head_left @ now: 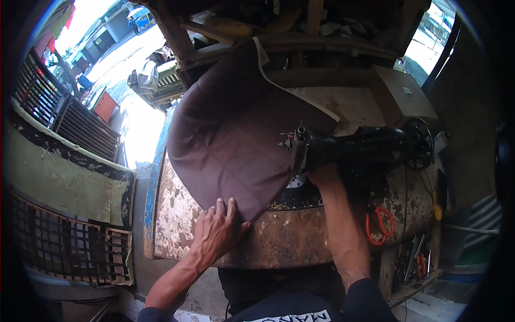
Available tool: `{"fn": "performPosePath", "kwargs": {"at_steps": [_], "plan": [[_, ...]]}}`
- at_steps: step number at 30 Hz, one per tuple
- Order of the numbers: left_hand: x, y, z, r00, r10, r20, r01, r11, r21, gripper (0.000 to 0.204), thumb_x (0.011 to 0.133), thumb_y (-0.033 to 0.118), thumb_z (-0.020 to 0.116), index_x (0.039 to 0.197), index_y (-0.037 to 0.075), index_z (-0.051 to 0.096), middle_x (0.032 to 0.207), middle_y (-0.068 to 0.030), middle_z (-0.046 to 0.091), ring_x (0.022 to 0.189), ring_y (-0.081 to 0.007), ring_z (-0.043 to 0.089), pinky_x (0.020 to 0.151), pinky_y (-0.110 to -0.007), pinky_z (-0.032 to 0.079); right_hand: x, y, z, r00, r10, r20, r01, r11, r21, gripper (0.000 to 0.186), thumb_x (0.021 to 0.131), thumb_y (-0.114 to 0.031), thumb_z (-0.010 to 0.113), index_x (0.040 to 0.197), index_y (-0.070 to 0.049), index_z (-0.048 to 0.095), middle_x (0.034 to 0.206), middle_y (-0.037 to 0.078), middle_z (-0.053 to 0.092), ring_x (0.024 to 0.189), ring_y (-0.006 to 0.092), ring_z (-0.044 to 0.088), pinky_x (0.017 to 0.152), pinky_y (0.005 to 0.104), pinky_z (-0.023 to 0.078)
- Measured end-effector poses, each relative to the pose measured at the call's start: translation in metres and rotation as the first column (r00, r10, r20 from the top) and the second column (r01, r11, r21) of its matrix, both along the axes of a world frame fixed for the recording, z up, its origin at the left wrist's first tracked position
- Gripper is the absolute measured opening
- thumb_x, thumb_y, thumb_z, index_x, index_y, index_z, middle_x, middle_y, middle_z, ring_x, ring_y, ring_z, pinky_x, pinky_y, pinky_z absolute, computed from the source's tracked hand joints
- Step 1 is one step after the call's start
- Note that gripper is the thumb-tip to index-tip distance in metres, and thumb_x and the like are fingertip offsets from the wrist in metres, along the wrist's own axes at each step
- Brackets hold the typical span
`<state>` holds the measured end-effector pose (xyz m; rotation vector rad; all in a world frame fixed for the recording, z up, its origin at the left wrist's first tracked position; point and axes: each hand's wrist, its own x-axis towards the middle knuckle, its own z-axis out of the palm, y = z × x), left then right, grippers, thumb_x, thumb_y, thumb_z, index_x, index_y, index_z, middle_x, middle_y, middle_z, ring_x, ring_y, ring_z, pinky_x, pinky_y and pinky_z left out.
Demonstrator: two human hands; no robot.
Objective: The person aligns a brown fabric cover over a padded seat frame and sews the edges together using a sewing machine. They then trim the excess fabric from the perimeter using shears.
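A large brown sheet of cloth or leatherette (230, 129) with a pale edge spreads over the worn sewing table (177, 214), its far part bulging upward. My left hand (217, 228) rests on its near corner, fingers stretched out and lying flat. A black sewing machine (359, 147) stands at the right, its needle end over the sheet's right edge. My right hand (323, 174) reaches beneath the machine's arm. Its fingers are hidden there, so whether they grip anything does not show.
Orange-handled scissors (380, 225) lie right of my right forearm. Behind the machine stands a box (405, 96), with its handwheel (418, 144) at the right. A cluttered wooden shelf (295, 43) rises at the back. Slatted frames (64, 236) stand at the left.
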<state>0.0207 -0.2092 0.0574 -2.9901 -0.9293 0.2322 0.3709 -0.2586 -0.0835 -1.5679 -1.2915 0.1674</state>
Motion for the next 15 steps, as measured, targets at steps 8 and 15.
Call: {"fn": "performPosePath", "kwargs": {"at_steps": [8,15], "plan": [[0.069,0.106,0.001,0.780,-0.267,0.566,0.293,0.955,0.046,0.026,0.099,0.026,0.069,0.113,0.005,0.073,0.120,-0.0189,0.072,0.112,-0.0341,0.069,0.094,-0.047,0.054,-0.001,0.008,0.007,0.766,0.371,-0.526,-0.216,0.918,0.332,0.042,0.104,-0.013,0.045,0.144,-0.004,0.055,0.146,0.017,0.060,0.138,0.0303,0.055,0.118,0.0431,0.044],[0.011,0.180,-0.057,0.946,0.183,0.269,-0.172,0.983,-0.065,0.062,0.109,0.049,0.044,0.164,0.021,0.042,0.174,-0.0148,0.030,0.162,-0.0378,0.022,0.130,-0.056,0.016,-0.003,0.018,-0.027,0.991,-0.116,-0.063,0.118,0.993,0.026,0.040,0.108,-0.018,0.041,0.143,-0.006,0.056,0.143,0.014,0.062,0.133,0.0270,0.058,0.116,0.0417,0.046]]}}
